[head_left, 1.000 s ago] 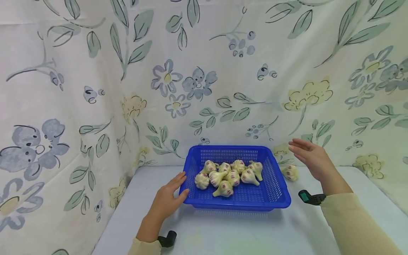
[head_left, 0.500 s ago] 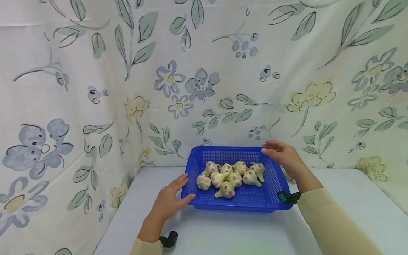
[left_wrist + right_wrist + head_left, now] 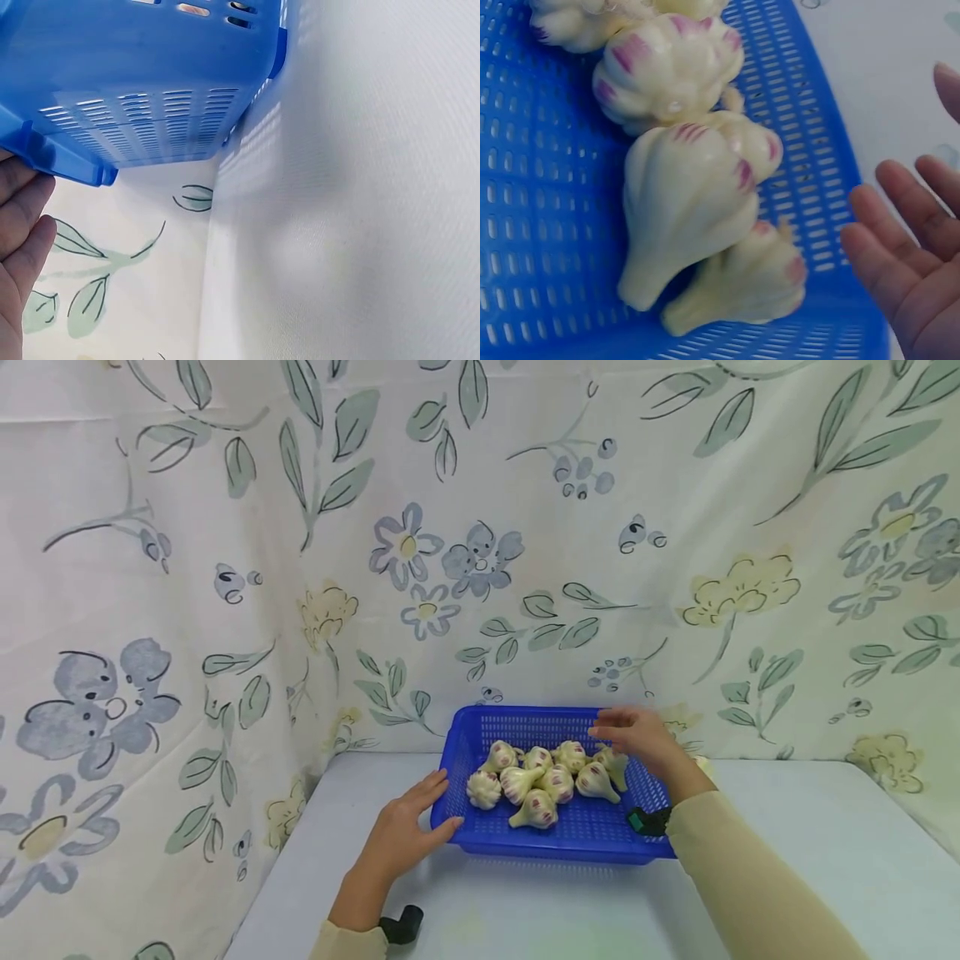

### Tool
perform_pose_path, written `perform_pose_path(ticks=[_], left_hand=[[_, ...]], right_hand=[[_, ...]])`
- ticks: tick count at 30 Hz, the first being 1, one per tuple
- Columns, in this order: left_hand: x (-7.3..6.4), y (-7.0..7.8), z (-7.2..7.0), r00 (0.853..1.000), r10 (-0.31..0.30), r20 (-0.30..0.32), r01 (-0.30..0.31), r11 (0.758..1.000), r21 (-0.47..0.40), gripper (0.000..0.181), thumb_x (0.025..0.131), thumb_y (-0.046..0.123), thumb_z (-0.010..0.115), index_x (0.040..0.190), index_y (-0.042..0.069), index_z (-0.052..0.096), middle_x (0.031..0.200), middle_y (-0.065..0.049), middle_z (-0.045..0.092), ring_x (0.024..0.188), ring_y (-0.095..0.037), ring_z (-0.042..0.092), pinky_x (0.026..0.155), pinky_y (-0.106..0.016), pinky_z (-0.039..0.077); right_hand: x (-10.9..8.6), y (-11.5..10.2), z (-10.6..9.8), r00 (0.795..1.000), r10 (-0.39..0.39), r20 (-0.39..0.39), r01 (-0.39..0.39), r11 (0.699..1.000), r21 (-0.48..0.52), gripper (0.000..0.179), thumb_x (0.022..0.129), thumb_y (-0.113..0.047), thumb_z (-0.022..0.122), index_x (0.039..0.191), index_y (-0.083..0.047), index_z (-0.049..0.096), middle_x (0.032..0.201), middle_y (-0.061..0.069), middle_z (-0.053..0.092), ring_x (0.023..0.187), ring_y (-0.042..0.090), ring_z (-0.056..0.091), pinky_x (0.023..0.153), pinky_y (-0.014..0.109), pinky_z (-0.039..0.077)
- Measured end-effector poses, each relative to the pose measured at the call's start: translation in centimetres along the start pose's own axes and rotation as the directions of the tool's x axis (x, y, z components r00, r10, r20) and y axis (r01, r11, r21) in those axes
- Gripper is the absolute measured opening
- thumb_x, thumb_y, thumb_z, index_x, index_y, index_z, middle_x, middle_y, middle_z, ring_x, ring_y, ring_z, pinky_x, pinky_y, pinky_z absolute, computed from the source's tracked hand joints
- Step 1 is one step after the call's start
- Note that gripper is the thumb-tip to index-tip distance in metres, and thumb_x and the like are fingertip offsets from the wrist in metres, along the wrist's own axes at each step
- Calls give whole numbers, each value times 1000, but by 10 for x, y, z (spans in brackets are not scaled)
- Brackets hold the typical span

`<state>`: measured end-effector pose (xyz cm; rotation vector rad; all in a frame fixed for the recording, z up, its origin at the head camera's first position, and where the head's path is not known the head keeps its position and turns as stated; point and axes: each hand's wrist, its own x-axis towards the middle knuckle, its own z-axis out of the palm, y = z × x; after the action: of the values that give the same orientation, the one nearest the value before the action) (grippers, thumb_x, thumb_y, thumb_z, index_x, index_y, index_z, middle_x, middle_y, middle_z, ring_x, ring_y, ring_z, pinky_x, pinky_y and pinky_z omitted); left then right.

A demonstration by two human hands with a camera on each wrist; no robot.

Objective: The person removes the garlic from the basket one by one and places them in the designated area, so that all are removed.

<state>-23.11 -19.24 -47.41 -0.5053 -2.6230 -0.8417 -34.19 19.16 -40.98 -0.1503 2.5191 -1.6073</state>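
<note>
A blue plastic basket with slotted walls stands on the table, holding several white garlic bulbs with purple streaks. My left hand rests at its left side, fingers along the rim and thumb by the front left corner. The left wrist view has its fingertips right at the rim's underside. Over the basket's right part hovers my right hand, holding nothing, close to the rightmost garlic bulb. In the right wrist view its fingers are spread loosely beside garlic bulbs.
A white tabletop lies beneath the basket. Another garlic bulb lies outside the basket on the right, mostly hidden behind the right arm. A floral curtain hangs behind and at the left.
My right hand has moved left, from beside the basket near the outer garlic bulb to above the basket's right part. The left hand stays at the rim. The view has shifted slightly.
</note>
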Motion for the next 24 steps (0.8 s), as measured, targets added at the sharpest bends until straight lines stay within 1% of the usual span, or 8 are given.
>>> perform_pose_path(ticks=[2, 5, 8, 11, 13, 15, 20, 24], left_hand=[[0, 1, 0, 1000, 0, 0, 0, 1000, -5, 65, 86, 50, 71, 137, 12, 60, 149, 5, 49, 137, -21, 48, 106, -47, 46], [0, 2, -1, 1000, -5, 2, 5, 1000, -8, 65, 86, 51, 71, 137, 12, 59, 149, 6, 49, 137, -21, 48, 106, -48, 46], [0, 1, 0, 1000, -11, 2, 11, 1000, -9, 65, 86, 51, 71, 137, 13, 59, 149, 6, 49, 137, -21, 48, 106, -49, 46], [0, 1, 0, 1000, -13, 2, 13, 1000, -10, 65, 86, 52, 70, 137, 13, 60, 149, 7, 49, 137, -20, 48, 106, -49, 45], [0, 0, 0, 1000, -12, 3, 12, 1000, -10, 65, 86, 52, 70, 137, 13, 60, 149, 8, 48, 137, -20, 47, 106, -48, 45], [0, 0, 0, 1000, -10, 0, 10, 1000, -13, 65, 86, 51, 71, 137, 13, 60, 149, 8, 48, 137, -20, 48, 106, -48, 45], [0, -1, 2, 1000, -5, -11, 5, 1000, -7, 65, 85, 51, 72, 137, 13, 60, 148, 7, 49, 136, -20, 49, 105, -49, 46], [0, -2, 2, 1000, -4, -12, 4, 1000, 6, 65, 85, 50, 72, 137, 14, 60, 148, 7, 49, 136, -19, 48, 105, -48, 47]], right_hand=[[1, 2, 3, 999, 36, 40, -36, 999, -11, 71, 90, -35, 72, 144, 2, 45, 146, 23, 48, 132, 39, 50, 107, 53, 44], [2, 4, 7, 991, 93, 99, -87, 994, -70, 67, 90, -32, 71, 143, 2, 47, 146, 22, 49, 131, 39, 51, 106, 54, 44], [2, 7, 10, 981, 122, 149, -102, 986, -134, 64, 91, -31, 70, 141, 2, 49, 143, 23, 51, 130, 41, 51, 105, 56, 44], [2, 8, 12, 975, 159, 158, -132, 977, -167, 61, 90, -28, 71, 140, 1, 52, 141, 22, 53, 130, 41, 51, 104, 56, 45], [2, 9, 13, 972, 169, 165, -138, 974, -180, 60, 90, -26, 71, 139, 2, 52, 140, 22, 54, 129, 41, 51, 104, 57, 45], [1, 9, 14, 971, 167, 172, -135, 973, -185, 60, 88, -23, 72, 138, 3, 52, 139, 23, 54, 128, 40, 52, 103, 56, 45], [-2, 10, 18, 962, 146, 229, -93, 969, -227, 59, 84, -18, 75, 135, 4, 55, 136, 23, 57, 120, 35, 59, 100, 53, 50], [-3, 11, 21, 954, 140, 263, -62, 956, -286, 56, 80, -14, 78, 130, 4, 59, 132, 21, 61, 114, 32, 63, 96, 51, 53]])
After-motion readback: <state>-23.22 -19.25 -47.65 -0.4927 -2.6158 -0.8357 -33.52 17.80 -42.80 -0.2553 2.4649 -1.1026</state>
